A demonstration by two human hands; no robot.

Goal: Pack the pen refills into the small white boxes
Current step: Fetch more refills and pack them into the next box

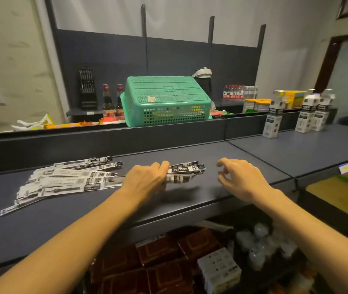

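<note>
Left hand (147, 177) gripping a bundle of pen refills (184, 171), black-and-white label print unreadable; right hand (241, 177) loosely curled, empty.

Matt dark shelf top (243, 158), perforated green plastic basket (165, 100), glossy printed refill packets (67, 181)

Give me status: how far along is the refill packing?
Early. Done: cannot tell; three white boxes stand open-topped at the shelf's far right, contents unseen. In hand: left hand grips a bundle of refills; right hand hovers beside it, holding nothing. Left: the loose pile on the shelf.
</note>
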